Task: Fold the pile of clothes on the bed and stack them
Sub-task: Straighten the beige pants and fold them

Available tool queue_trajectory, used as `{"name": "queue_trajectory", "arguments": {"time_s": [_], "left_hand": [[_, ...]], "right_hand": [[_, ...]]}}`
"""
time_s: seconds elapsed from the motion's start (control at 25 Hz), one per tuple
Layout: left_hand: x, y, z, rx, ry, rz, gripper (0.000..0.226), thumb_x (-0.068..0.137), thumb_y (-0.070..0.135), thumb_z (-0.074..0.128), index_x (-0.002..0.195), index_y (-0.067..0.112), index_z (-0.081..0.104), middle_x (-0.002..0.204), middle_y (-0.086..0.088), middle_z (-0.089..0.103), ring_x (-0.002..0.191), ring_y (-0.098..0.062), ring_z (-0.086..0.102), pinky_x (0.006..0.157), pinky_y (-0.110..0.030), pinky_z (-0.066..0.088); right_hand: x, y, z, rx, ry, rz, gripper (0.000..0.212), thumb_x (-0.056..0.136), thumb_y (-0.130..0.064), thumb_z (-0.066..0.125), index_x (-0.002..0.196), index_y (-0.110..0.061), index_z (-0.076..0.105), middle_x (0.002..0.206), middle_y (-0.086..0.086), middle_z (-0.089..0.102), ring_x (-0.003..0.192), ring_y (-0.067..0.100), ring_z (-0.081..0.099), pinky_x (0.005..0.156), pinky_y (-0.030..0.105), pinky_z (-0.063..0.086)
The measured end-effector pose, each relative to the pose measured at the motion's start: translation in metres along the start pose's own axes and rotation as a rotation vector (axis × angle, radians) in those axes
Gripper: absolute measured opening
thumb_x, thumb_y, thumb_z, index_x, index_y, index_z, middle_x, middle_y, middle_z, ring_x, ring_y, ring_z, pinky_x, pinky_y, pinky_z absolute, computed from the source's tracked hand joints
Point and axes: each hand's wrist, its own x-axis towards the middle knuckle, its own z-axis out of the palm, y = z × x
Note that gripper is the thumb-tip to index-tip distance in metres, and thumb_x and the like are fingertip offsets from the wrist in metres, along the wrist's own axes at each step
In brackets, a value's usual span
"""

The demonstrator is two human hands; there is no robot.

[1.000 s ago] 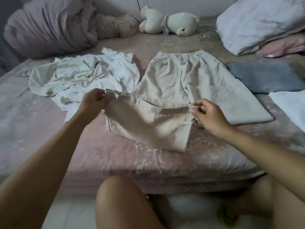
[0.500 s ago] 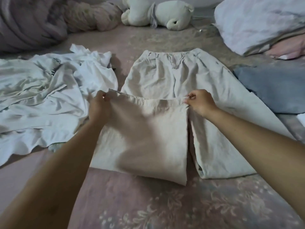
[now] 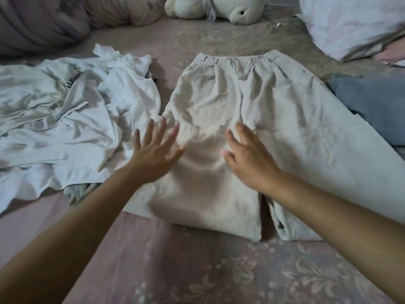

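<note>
Both hands are flat on the beige trousers (image 3: 230, 102), which lie spread out in the middle of the bed (image 3: 197, 270) with the waistband at the far end; one leg is folded back up over itself on the near left side, and that doubled-up panel is what the hands are on. The left hand (image 3: 156, 155) has its fingers (image 3: 162, 130) straight and fanned apart, palm down on the left edge of the folded leg, with the fingertips up near the folded-over hem; nothing gripped, just pressing on the cloth. The right hand (image 3: 249, 159) is the same deal, palm down with fingers straight and a bit spread, on the right side of that folded panel, close to where the two legs meet; it's a little blurred but I see no pinch or curl there. The other trouser leg runs off flat toward the right edge.

Just left of the trousers sits a rumpled heap of white clothes (image 3: 65, 123), touching the left hand's side; a grey-blue garment (image 3: 372, 106) lies to the right, next to the flat leg. Further back there's a white plush toy (image 3: 219, 7), a bunched blanket (image 3: 43, 20) at far left, and a pillow (image 3: 355, 23) at far right.
</note>
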Motion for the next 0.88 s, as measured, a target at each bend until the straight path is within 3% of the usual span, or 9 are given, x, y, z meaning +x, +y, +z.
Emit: {"name": "queue_trajectory", "arguments": {"time_s": [0.08, 0.16, 0.32, 0.44, 0.56, 0.68, 0.8, 0.88], "left_hand": [[-0.033, 0.013, 0.012, 0.079, -0.253, 0.065, 0.084, 0.065, 0.080, -0.010, 0.142, 0.049, -0.020, 0.148, 0.007, -0.034, 0.138, -0.022, -0.030, 0.108, -0.057, -0.018], [-0.045, 0.018, 0.032, 0.086, -0.307, 0.074, 0.083, 0.064, 0.086, -0.010, 0.139, 0.054, -0.023, 0.154, 0.006, -0.029, 0.140, -0.022, -0.028, 0.105, -0.063, -0.018], [-0.033, 0.016, 0.036, 0.112, -0.237, 0.069, 0.079, 0.068, 0.085, -0.005, 0.140, 0.054, -0.018, 0.158, 0.006, -0.019, 0.145, -0.022, -0.019, 0.108, -0.065, -0.015], [-0.046, 0.012, 0.029, 0.086, -0.255, 0.109, 0.085, 0.066, 0.081, -0.009, 0.144, 0.049, -0.013, 0.158, 0.010, -0.016, 0.145, -0.017, -0.018, 0.111, -0.059, -0.014], [-0.073, -0.004, 0.027, 0.096, -0.168, 0.105, 0.090, 0.069, 0.079, -0.014, 0.149, 0.039, -0.001, 0.157, 0.009, -0.009, 0.147, -0.016, -0.006, 0.117, -0.051, -0.004], [-0.091, -0.009, 0.019, 0.132, 0.133, -0.034, 0.062, 0.094, 0.044, 0.028, 0.146, 0.010, 0.035, 0.153, -0.016, 0.029, 0.141, -0.032, 0.028, 0.113, -0.053, 0.020], [-0.094, -0.009, 0.005, 0.064, -0.019, -0.288, 0.059, 0.098, 0.032, 0.040, 0.149, 0.011, 0.020, 0.155, -0.013, 0.021, 0.138, -0.033, 0.028, 0.106, -0.048, 0.028], [-0.094, -0.012, 0.001, 0.084, -0.098, -0.298, 0.061, 0.096, 0.033, 0.045, 0.147, 0.012, 0.021, 0.149, -0.014, 0.027, 0.130, -0.036, 0.036, 0.097, -0.048, 0.037]], "right_hand": [[-0.031, -0.028, 0.008, 0.020, -0.380, 0.095, 0.072, 0.098, -0.053, 0.028, 0.152, -0.011, 0.006, 0.157, 0.022, -0.006, 0.145, 0.034, -0.006, 0.117, 0.044, -0.001], [-0.049, -0.034, 0.022, -0.062, -0.505, 0.201, 0.078, 0.094, -0.064, 0.018, 0.150, -0.020, -0.013, 0.154, 0.020, -0.023, 0.142, 0.032, -0.023, 0.114, 0.042, -0.013], [-0.047, -0.033, 0.025, -0.103, -0.495, 0.259, 0.079, 0.092, -0.067, 0.016, 0.149, -0.024, -0.018, 0.152, 0.022, -0.028, 0.140, 0.034, -0.028, 0.113, 0.045, -0.015], [-0.062, -0.042, 0.023, -0.105, -0.437, 0.141, 0.077, 0.091, -0.067, 0.011, 0.150, -0.025, -0.015, 0.153, 0.018, -0.027, 0.141, 0.032, -0.027, 0.114, 0.048, -0.015], [-0.086, -0.049, 0.027, -0.071, -0.461, 0.028, 0.097, 0.064, -0.080, -0.024, 0.148, -0.033, -0.015, 0.156, 0.008, -0.024, 0.142, 0.027, -0.026, 0.113, 0.045, -0.018], [-0.094, -0.052, 0.027, -0.060, -0.434, 0.061, 0.101, 0.060, -0.077, -0.027, 0.149, -0.031, -0.015, 0.156, 0.012, -0.023, 0.142, 0.028, -0.026, 0.112, 0.045, -0.018], [-0.098, -0.057, 0.022, -0.058, -0.440, 0.052, 0.113, 0.051, -0.076, -0.038, 0.150, -0.028, -0.013, 0.157, 0.012, -0.021, 0.143, 0.026, -0.024, 0.113, 0.041, -0.017], [-0.104, -0.058, 0.020, -0.031, -0.471, 0.060, 0.108, 0.056, -0.078, -0.031, 0.150, -0.028, -0.012, 0.156, 0.012, -0.022, 0.143, 0.025, -0.024, 0.113, 0.040, -0.017]]}}
